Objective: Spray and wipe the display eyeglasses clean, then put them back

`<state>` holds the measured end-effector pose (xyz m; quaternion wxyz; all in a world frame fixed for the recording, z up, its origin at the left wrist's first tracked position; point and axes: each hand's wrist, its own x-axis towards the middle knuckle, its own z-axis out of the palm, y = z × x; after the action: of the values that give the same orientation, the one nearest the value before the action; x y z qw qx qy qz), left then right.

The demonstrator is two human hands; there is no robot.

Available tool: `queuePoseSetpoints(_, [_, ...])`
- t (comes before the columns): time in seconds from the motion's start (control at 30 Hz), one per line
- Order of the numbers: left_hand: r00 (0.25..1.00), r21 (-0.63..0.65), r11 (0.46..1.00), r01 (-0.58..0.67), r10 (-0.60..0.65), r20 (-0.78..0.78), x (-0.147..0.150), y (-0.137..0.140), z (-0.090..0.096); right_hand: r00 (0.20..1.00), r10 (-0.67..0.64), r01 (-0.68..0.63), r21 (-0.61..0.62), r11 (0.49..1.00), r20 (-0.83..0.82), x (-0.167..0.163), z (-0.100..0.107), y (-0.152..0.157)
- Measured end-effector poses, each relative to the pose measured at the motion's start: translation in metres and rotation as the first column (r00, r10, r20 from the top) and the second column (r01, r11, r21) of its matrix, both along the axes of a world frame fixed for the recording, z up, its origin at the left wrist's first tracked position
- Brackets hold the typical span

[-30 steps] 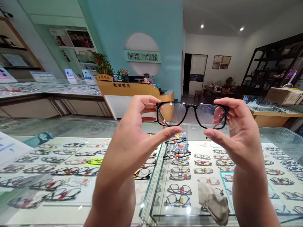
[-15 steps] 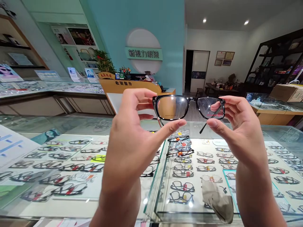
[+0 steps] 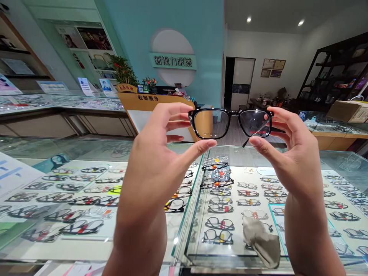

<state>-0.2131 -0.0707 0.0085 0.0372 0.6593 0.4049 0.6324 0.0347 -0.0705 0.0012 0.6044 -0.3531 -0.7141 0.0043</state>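
Note:
A pair of black-framed glasses is held up level at chest height, its clear lenses bearing small printed marks. My left hand grips the left end of the frame, fingers behind and thumb near the lower rim. At the other end, my right hand pinches the corner by the hinge, its thumb just under the lens. One temple arm slants down behind the right lens; the other is mostly hidden. Below, a grey-brown cloth lies crumpled on the glass display case.
Rows of glasses with coloured tags lie inside the case under its glass top. A cash counter with a plant stands behind it. On the right are a cardboard box and a dark shelf.
Both hands have raised the glasses slightly and turned them so the front sits more level and squarer to me. The cloth stays on the case. The view has shifted a little.

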Motion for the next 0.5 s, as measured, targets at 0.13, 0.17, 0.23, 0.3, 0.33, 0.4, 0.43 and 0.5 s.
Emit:
queuePoseSetpoints(0.13, [1.0, 0.013, 1.0, 0.001, -0.001, -0.021, -0.002, 0.01, -0.003, 0.998, -0.046, 0.043, 0.062, 0.997, 0.044, -0.001, 0.001, -0.001])
queuePoseSetpoints(0.17, [1.0, 0.018, 1.0, -0.006, 0.006, -0.028, -0.002, 0.012, -0.003, 0.997, -0.058, 0.055, 0.062, 0.997, 0.052, -0.001, 0.002, -0.001])
queuePoseSetpoints(0.23, [0.999, 0.022, 1.0, -0.015, 0.016, -0.039, -0.002, 0.014, -0.003, 0.995, -0.08, 0.077, 0.058, 0.995, 0.055, -0.002, 0.002, -0.002])
queuePoseSetpoints(0.3, [0.999, 0.011, 1.0, -0.01, 0.01, -0.043, -0.003, 0.015, -0.003, 0.995, -0.086, 0.083, 0.063, 0.995, 0.046, -0.002, 0.001, -0.003])
queuePoseSetpoints(0.33, [0.999, 0.001, 1.0, -0.004, 0.004, -0.042, -0.003, 0.015, -0.003, 0.996, -0.082, 0.079, 0.069, 0.994, 0.044, -0.003, 0.001, -0.003])
queuePoseSetpoints(0.4, [0.999, -0.024, 1.0, 0.0, -0.001, -0.04, -0.003, 0.015, -0.003, 0.996, -0.074, 0.07, 0.075, 0.995, 0.051, -0.003, 0.001, -0.005])
queuePoseSetpoints(0.43, [0.999, -0.032, 0.999, -0.003, 0.002, -0.044, -0.003, 0.014, -0.002, 0.996, -0.076, 0.072, 0.075, 0.995, 0.054, -0.004, 0.001, -0.005])
queuePoseSetpoints(0.5, [0.998, -0.035, 0.999, -0.005, 0.003, -0.057, -0.002, 0.013, -0.002, 0.994, -0.092, 0.087, 0.084, 0.993, 0.05, -0.005, 0.002, -0.007])
